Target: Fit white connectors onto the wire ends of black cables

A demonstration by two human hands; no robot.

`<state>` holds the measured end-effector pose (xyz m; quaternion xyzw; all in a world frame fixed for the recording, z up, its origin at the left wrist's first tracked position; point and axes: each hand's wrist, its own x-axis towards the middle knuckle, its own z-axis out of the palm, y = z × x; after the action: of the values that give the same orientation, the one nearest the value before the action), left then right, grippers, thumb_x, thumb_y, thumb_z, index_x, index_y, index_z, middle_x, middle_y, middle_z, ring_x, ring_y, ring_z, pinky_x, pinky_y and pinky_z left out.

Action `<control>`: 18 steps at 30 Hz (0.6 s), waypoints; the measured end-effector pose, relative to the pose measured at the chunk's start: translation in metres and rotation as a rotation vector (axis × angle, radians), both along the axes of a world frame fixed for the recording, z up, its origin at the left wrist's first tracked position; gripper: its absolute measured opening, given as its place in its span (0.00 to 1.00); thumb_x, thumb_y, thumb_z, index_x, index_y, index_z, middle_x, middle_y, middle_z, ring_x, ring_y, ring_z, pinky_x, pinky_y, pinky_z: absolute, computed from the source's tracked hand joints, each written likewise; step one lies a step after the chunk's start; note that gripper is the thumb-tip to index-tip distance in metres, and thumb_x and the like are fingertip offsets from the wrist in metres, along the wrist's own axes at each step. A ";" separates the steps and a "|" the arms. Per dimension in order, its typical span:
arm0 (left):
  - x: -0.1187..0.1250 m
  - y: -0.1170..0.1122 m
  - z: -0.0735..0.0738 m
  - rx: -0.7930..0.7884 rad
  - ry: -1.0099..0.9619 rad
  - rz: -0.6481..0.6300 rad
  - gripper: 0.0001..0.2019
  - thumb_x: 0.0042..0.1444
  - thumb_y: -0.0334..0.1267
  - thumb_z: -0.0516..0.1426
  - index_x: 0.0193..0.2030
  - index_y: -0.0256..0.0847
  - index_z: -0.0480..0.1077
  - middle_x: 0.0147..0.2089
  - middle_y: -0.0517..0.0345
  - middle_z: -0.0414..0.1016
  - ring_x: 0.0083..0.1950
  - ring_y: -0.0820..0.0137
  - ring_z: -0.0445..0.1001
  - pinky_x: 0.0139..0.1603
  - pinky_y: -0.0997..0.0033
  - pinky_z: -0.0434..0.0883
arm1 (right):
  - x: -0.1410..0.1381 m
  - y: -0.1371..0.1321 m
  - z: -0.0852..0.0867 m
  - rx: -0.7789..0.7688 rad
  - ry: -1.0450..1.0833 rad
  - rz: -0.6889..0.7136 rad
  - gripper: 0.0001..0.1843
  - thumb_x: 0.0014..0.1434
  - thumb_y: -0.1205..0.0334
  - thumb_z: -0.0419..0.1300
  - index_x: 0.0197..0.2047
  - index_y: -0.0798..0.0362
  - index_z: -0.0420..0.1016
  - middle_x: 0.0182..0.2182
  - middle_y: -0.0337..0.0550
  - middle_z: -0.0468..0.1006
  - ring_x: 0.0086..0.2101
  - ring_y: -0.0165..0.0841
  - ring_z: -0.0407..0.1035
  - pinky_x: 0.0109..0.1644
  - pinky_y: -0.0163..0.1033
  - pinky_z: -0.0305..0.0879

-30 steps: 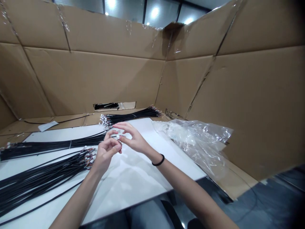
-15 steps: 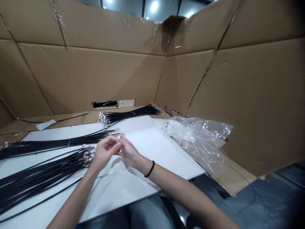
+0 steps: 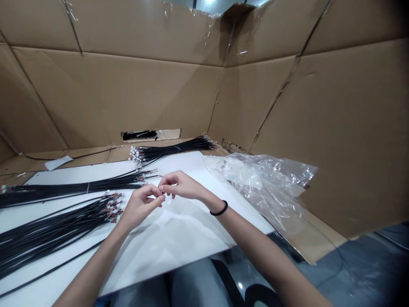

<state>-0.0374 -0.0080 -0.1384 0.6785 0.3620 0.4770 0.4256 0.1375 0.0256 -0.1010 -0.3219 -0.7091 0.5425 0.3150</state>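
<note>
Both hands meet over a white board (image 3: 172, 245), black cables spread to the left of the fingers.

The nearest cable bundle (image 3: 57, 241) slants up toward the fingers, its connector ends (image 3: 112, 209) just beside the left hand (image 3: 138, 205), with the right hand (image 3: 180, 186) farther off. The fingertips (image 3: 160, 188) of both hands are together; anything pinched there is too small to make out.
</note>
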 end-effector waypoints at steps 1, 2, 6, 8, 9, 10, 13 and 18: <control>0.000 0.000 -0.001 0.007 0.015 0.018 0.09 0.50 0.39 0.62 0.26 0.36 0.71 0.27 0.57 0.73 0.28 0.72 0.72 0.27 0.75 0.71 | 0.001 0.001 0.000 -0.007 -0.010 0.020 0.09 0.51 0.60 0.65 0.29 0.59 0.77 0.21 0.38 0.74 0.24 0.27 0.67 0.24 0.30 0.65; 0.001 0.000 -0.002 0.016 0.031 0.037 0.08 0.50 0.38 0.62 0.26 0.36 0.71 0.27 0.57 0.73 0.27 0.72 0.72 0.26 0.76 0.70 | 0.001 0.003 -0.001 -0.013 -0.015 0.035 0.09 0.51 0.60 0.64 0.29 0.59 0.77 0.21 0.38 0.73 0.24 0.27 0.67 0.24 0.30 0.66; 0.002 0.001 -0.005 0.074 0.088 0.100 0.03 0.47 0.32 0.60 0.26 0.37 0.71 0.26 0.59 0.74 0.28 0.73 0.71 0.27 0.78 0.68 | 0.002 0.005 -0.004 -0.035 0.013 0.054 0.08 0.51 0.61 0.65 0.30 0.58 0.75 0.22 0.37 0.74 0.24 0.26 0.67 0.23 0.29 0.67; 0.003 0.002 -0.007 0.106 0.114 0.118 0.02 0.47 0.30 0.59 0.25 0.38 0.70 0.26 0.60 0.73 0.28 0.73 0.71 0.29 0.78 0.69 | 0.000 0.005 -0.006 -0.048 0.055 0.040 0.08 0.50 0.63 0.66 0.33 0.58 0.75 0.23 0.36 0.74 0.23 0.26 0.67 0.21 0.28 0.66; 0.004 0.002 -0.007 0.124 0.127 0.125 0.02 0.47 0.30 0.58 0.25 0.38 0.70 0.26 0.60 0.73 0.28 0.73 0.71 0.29 0.77 0.69 | 0.000 0.006 -0.007 -0.058 0.080 0.032 0.09 0.50 0.63 0.66 0.34 0.57 0.74 0.22 0.35 0.74 0.23 0.25 0.66 0.20 0.27 0.65; 0.004 0.002 -0.007 0.143 0.140 0.132 0.02 0.47 0.30 0.58 0.25 0.38 0.69 0.26 0.61 0.73 0.28 0.73 0.71 0.29 0.77 0.69 | -0.001 0.006 -0.009 -0.072 0.107 0.025 0.10 0.49 0.62 0.66 0.35 0.57 0.74 0.22 0.35 0.74 0.23 0.25 0.66 0.20 0.27 0.64; 0.003 0.001 -0.005 0.218 0.182 0.148 0.02 0.49 0.30 0.58 0.27 0.39 0.70 0.27 0.60 0.73 0.28 0.73 0.70 0.31 0.75 0.69 | -0.002 0.008 -0.017 -0.143 0.188 0.014 0.12 0.49 0.58 0.68 0.33 0.58 0.74 0.22 0.36 0.74 0.21 0.24 0.65 0.20 0.27 0.62; 0.001 -0.003 0.001 0.381 0.250 0.133 0.03 0.54 0.30 0.58 0.33 0.41 0.74 0.34 0.55 0.76 0.33 0.69 0.72 0.36 0.71 0.68 | 0.002 0.009 -0.031 -0.282 0.336 -0.048 0.19 0.46 0.54 0.70 0.37 0.56 0.74 0.24 0.35 0.75 0.19 0.22 0.63 0.22 0.29 0.61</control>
<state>-0.0362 -0.0109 -0.1379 0.7751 0.3593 0.4758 0.2094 0.1390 0.0345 -0.1315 -0.2847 -0.5557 0.6748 0.3934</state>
